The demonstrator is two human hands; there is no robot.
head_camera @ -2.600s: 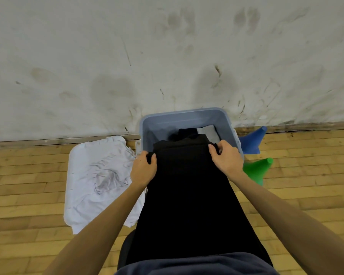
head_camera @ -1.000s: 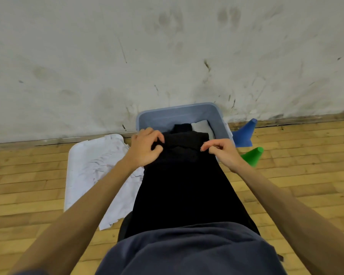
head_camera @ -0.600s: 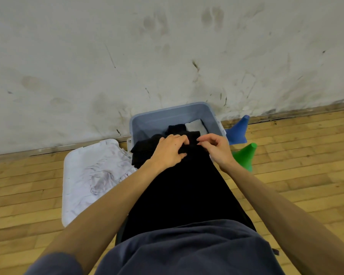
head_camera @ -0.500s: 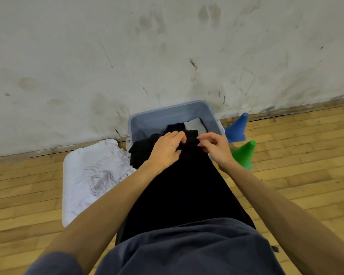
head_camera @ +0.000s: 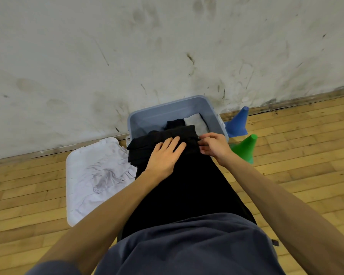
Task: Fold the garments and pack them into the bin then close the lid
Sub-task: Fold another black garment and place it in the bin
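The black fabric garment (head_camera: 179, 175) lies along the lap, its far end over the near rim of the grey-blue plastic bin (head_camera: 216, 114). Left hand (head_camera: 163, 157) presses flat, fingers straight, pinning the fold; right hand (head_camera: 213, 145) pinches the edge to square it. The white plastic lid (head_camera: 75, 175) waits left, under a white shirt (head_camera: 101, 175).

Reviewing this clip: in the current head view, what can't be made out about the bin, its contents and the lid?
- Grey plastic bin: its near wall and floor are hidden by the black garment draped over it.
- Folded black and grey items inside: only their tops show.
- White lid on the floor: mostly covered by the crumpled white garment.
- Right hand: its grip is a pinch on the black garment's edge; fingertips partly hidden by the cloth.
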